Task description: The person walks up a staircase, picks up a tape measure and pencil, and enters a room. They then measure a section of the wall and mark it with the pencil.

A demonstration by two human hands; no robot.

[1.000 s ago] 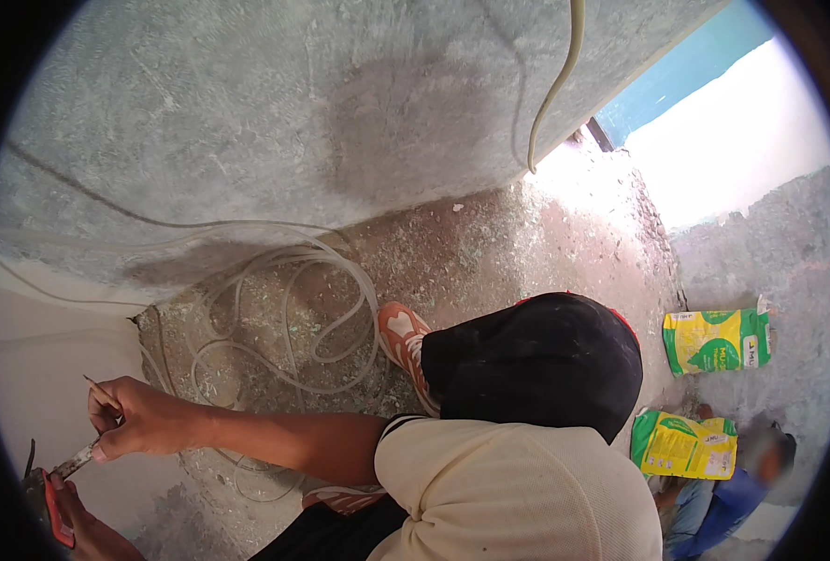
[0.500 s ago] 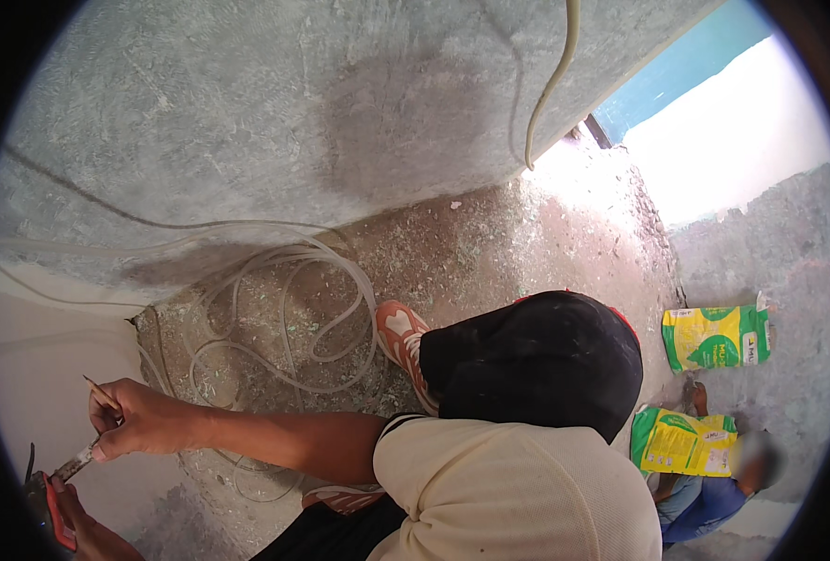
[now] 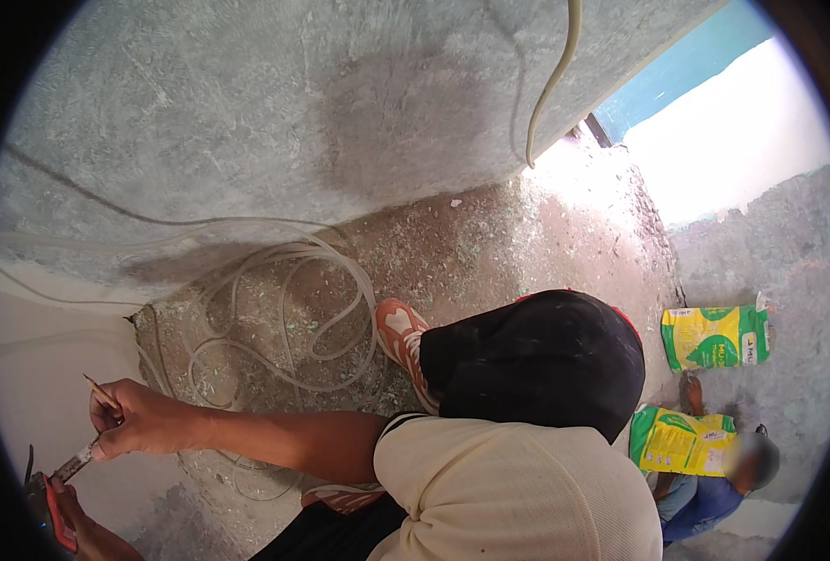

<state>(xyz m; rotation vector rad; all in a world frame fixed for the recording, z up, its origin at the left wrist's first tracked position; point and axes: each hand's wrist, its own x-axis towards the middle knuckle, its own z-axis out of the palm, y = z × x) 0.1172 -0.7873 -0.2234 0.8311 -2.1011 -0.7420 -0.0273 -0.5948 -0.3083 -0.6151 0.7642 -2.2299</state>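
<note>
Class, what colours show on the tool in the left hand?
Red and black; the tool shows in the head view.

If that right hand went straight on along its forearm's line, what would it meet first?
Likely the smooth, off-white wall beyond the bare right hand, though the picture leaves the depth unclear.

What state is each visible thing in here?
Right hand, closed on pencil and strip.
Left hand, gripping red tool.
Pencil, held, tip sticking out.
Strip, spanning red tool to right hand.
Translucent hose, loosely looped on floor.
Beige cable, hanging in a curve.
Yellow bags, fill unclear.
</note>
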